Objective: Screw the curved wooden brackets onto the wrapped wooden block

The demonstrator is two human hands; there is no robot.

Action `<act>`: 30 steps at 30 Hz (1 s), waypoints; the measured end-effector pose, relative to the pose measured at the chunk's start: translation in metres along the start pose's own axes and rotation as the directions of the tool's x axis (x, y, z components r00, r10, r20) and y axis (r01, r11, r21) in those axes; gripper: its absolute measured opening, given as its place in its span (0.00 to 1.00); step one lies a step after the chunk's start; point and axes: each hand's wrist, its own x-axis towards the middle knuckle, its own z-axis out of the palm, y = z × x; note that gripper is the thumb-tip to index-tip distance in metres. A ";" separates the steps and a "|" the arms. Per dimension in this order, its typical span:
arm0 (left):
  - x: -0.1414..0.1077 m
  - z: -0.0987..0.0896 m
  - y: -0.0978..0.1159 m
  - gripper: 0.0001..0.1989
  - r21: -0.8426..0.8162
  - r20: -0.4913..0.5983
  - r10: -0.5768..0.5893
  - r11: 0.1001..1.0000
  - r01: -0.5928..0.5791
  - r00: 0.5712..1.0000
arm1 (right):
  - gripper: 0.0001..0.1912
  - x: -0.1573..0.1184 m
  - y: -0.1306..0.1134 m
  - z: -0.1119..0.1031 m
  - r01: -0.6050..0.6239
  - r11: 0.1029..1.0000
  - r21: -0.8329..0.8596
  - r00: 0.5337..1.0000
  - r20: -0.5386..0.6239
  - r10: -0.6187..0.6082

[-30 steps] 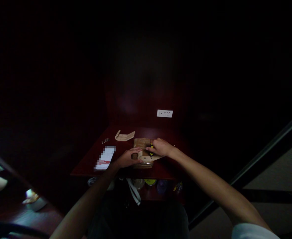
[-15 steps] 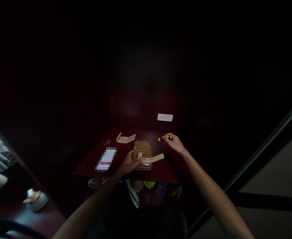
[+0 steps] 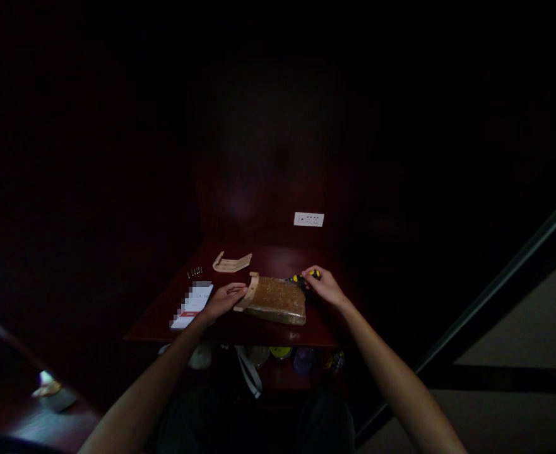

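Observation:
My left hand (image 3: 225, 299) is closed on a curved light wooden piece (image 3: 248, 295), which stands across the left end of a brown block (image 3: 280, 297) in clear wrap. In my right hand (image 3: 322, 284) is a yellow and black screwdriver (image 3: 305, 276), its tip pointing left over the block's back right edge. A second wooden piece (image 3: 231, 263) lies behind, to the left. Several small screws (image 3: 195, 272) are lined up at the left of the table, and a white sheet (image 3: 193, 305) lies in front of them.
The dark red table (image 3: 154, 321) ends at a front edge above a lower shelf with a white strap (image 3: 249, 372), a yellow-green round item (image 3: 280, 352) and other things. A white socket panel (image 3: 308, 219) is on the back wall. At the lower left stands a round container (image 3: 57, 398).
The wooden piece has turned and moved left to the block's left end with my left hand. The block has turned to lie lengthwise. My right hand has brought the screwdriver lower, near the block.

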 end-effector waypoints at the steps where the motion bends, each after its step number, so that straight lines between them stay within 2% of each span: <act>1: -0.004 -0.001 0.002 0.29 -0.038 0.059 -0.016 0.999 0.019 0.998 | 0.18 -0.001 0.004 0.004 -0.001 1.000 0.014 1.000 -0.006 0.001; 4: -0.016 0.000 0.010 0.28 -0.095 0.185 -0.030 0.994 0.048 0.982 | 0.18 -0.006 0.016 0.021 0.014 0.999 0.044 0.999 -0.035 -0.013; 8: -0.029 0.007 0.017 0.22 -0.013 0.131 -0.001 1.000 0.002 0.991 | 0.19 -0.012 0.027 0.038 0.015 0.999 0.036 0.994 -0.106 -0.011; 12: -0.040 0.014 0.011 0.17 -0.075 0.186 -0.035 0.996 0.050 0.982 | 0.19 -0.008 0.030 0.041 0.012 1.000 0.024 0.991 -0.137 -0.008; 19: -0.043 0.016 -0.003 0.22 -0.117 0.166 -0.006 0.993 0.026 0.986 | 0.19 -0.008 0.030 0.045 0.055 0.996 -0.063 0.978 -0.198 -0.067; 22: -0.043 0.013 -0.008 0.23 -0.091 0.108 0.052 0.995 -0.042 0.993 | 0.19 -0.011 0.029 0.046 0.067 0.993 -0.098 0.974 -0.208 -0.087; 24: -0.045 0.012 -0.009 0.24 -0.068 0.117 0.123 0.991 -0.115 0.986 | 0.19 -0.011 0.028 0.046 0.071 0.991 -0.114 0.974 -0.206 -0.093; 26: -0.049 0.012 -0.008 0.31 -0.062 0.196 0.211 0.977 -0.203 0.958 | 0.19 -0.011 0.028 0.045 0.072 0.989 -0.129 0.973 -0.209 -0.098; 28: -0.054 0.014 -0.006 0.44 -0.072 0.281 0.270 0.963 -0.260 0.921 | 0.19 -0.011 0.028 0.045 0.074 0.987 -0.144 0.971 -0.216 -0.104; 30: -0.056 0.019 -0.004 0.54 -0.064 0.288 0.287 0.958 -0.281 0.914 | 0.19 -0.011 0.029 0.046 0.076 0.985 -0.155 0.969 -0.221 -0.109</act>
